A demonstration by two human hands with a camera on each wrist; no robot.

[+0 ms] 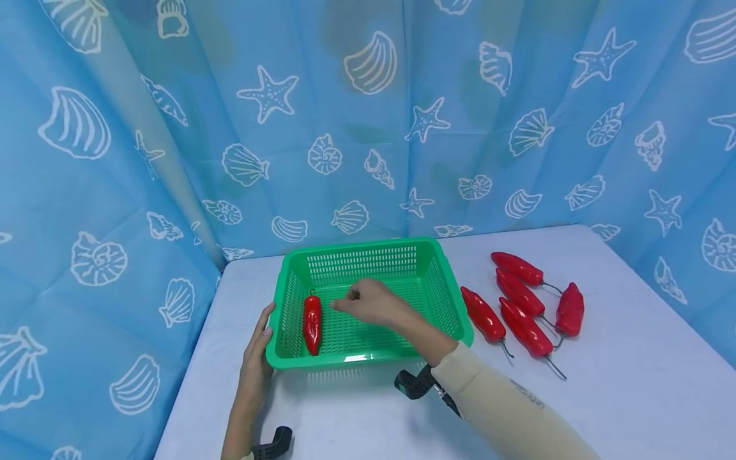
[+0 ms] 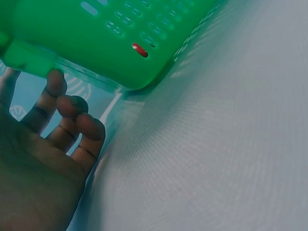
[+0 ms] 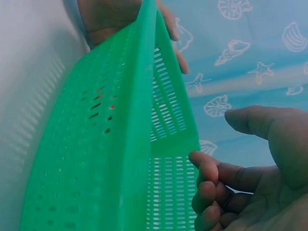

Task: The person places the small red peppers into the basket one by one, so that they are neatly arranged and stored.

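A green basket (image 1: 368, 361) with slotted walls stands on the table. Inside, towards its left wall, lies one red chili pepper (image 1: 312, 324), its stem pointing away. My left hand (image 1: 255, 358) rests against the outside of the basket's left rim, fingertips touching it; in the left wrist view its fingers (image 2: 77, 126) are loosely bent beneath that rim. Over the basket, right of the pepper, hovers my right hand (image 1: 370, 302). The right wrist view shows its thumb (image 3: 252, 120) apart from the index finger, the other fingers bent, nothing between them.
Several red peppers (image 1: 520, 300) lie in a loose group on the white table (image 1: 621, 383), right of the basket. A blue shell-patterned curtain (image 1: 368, 128) hangs behind the table and at both sides.
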